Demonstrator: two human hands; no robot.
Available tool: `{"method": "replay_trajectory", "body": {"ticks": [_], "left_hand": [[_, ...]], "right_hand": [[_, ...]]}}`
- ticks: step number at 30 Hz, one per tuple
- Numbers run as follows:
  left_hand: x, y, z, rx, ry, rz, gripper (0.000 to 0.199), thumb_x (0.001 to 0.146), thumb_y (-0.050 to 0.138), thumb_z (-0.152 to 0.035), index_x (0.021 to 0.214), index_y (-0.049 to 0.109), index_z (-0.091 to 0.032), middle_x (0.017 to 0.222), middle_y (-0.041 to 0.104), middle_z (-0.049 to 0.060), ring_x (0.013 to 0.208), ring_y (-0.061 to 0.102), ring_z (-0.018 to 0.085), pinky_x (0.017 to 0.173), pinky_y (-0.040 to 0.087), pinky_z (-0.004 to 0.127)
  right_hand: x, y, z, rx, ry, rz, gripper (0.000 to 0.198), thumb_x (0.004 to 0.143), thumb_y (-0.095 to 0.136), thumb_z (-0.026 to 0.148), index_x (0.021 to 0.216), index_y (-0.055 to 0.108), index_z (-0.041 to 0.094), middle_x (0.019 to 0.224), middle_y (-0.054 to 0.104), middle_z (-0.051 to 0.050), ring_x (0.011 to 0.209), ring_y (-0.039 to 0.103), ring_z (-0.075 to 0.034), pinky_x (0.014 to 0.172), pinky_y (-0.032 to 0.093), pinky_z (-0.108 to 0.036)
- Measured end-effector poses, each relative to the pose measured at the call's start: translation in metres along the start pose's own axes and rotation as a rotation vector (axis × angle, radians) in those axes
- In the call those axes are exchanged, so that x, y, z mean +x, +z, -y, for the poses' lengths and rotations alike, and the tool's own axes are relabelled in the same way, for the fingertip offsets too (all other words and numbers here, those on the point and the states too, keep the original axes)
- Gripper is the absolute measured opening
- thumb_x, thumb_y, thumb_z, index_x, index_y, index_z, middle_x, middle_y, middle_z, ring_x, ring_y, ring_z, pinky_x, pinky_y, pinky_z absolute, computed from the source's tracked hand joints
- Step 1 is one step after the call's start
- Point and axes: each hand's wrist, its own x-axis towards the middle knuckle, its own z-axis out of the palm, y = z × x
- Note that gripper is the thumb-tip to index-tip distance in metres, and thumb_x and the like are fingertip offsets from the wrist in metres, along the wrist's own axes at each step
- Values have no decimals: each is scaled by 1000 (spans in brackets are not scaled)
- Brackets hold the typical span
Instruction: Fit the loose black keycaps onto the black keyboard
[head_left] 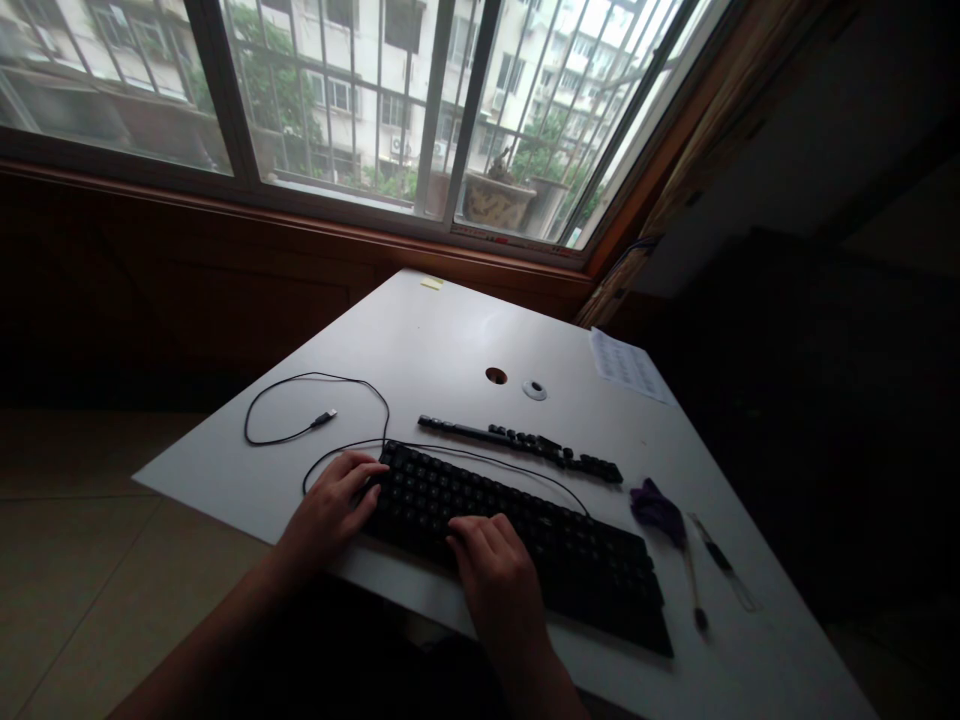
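A black keyboard (480, 510) lies at a slant along the front of the white table. My left hand (334, 505) is curled round its left end, with fingertips on the corner keys and the thumb along the side. Above the front rows near the middle, my right hand (499, 575) has its fingers pinched together. Whatever may be between those fingertips is hidden. Just behind the keyboard is a row of loose black keycaps (525, 440). The keyboard's black cable (360, 381) loops out to the left and ends in a USB plug (325, 418).
To the keyboard's right lie a purple cloth (658, 510), a thin-handled brush (694, 590) and a wire keycap puller (720, 555). Farther back are a round cable hole (496, 376), a pale ring (535, 389), a printed sheet (630, 365) and a yellow note (432, 284).
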Motion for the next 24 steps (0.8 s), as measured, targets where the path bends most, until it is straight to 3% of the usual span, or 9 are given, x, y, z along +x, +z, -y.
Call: {"method": "replay_trajectory", "body": {"ticks": [7,14,24], "left_hand": [[1,0,-2,-4,2,-7,24,101,54,-26,120,67,-24,120,63,8,112,64,25,99,56,43],[1,0,-2,-5,-1,-4,24,101,53,-25,121,66,-24,120,62,9,113,63,25,99,56,44],[1,0,-2,-13,2,-18,24,101,54,-26,120,68,-24,119,64,9,111,65,25,98,57,44]], "right_hand": [[-4,1,-1,30,-5,-74,19,99,59,11,111,64,25,99,73,-5,89,65,-23,79,57,-38],[-6,4,-4,57,8,-63,20,97,62,10,112,65,24,105,73,-5,95,65,-22,84,58,-39],[-1,-6,-8,76,38,-103,17,99,60,15,110,67,26,97,74,-4,88,68,-22,79,59,-37]]}}
